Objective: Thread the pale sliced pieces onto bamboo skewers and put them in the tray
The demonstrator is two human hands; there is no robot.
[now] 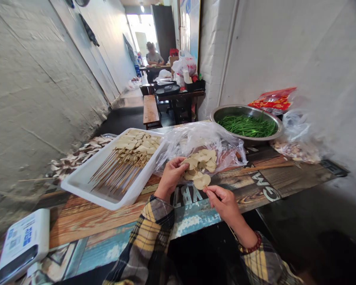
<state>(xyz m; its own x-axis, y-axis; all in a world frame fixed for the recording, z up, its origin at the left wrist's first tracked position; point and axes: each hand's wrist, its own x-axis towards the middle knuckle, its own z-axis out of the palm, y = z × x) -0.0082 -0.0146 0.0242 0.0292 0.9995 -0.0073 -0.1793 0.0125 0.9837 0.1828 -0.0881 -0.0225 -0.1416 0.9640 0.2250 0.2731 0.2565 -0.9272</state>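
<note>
My left hand is closed on a pale round slice at the edge of a pile of such slices lying on a clear plastic bag. My right hand pinches a thin bamboo skewer whose tip carries another slice. The two hands are close together above the painted wooden table. Both sleeves are yellow and dark plaid. A red bead bracelet circles my right wrist.
A white tray of several finished skewers sits to the left. A steel bowl of green stalks and more bags stand at the right against the wall. A white device lies near left. A person sits far down the corridor.
</note>
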